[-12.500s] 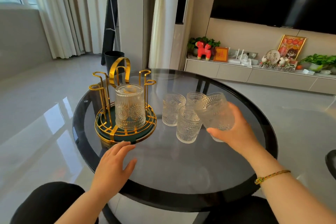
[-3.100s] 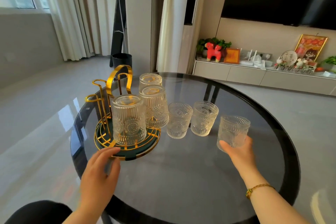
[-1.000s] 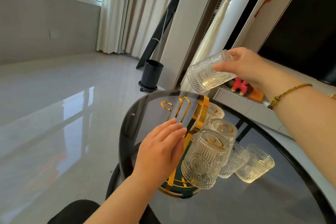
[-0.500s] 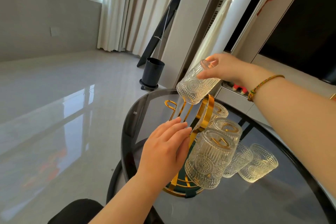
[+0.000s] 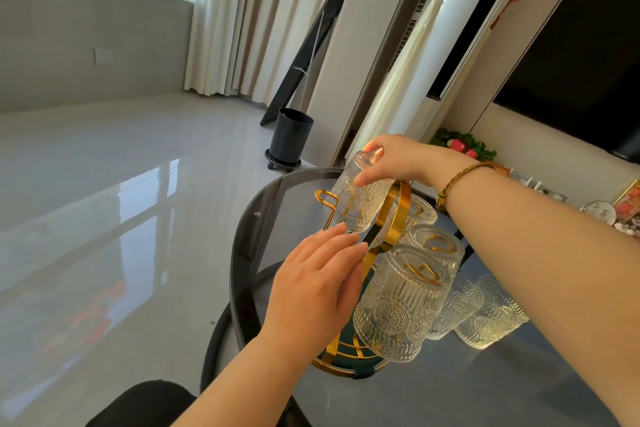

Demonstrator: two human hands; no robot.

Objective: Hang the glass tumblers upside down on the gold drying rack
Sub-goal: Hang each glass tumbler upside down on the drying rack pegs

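The right hand (image 5: 398, 159) gripped an upturned tumbler (image 5: 353, 201) by its base, over a far prong of the gold rack (image 5: 394, 218), perhaps already seated. The left hand (image 5: 311, 291) lay flat and open against the rack's near side. Three tumblers hung inverted; two stood right on the tabletop (image 5: 450, 388).

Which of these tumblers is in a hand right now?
The upturned tumbler over the rack's far hook, gripped at its base by the right hand; the others hang or stand untouched.
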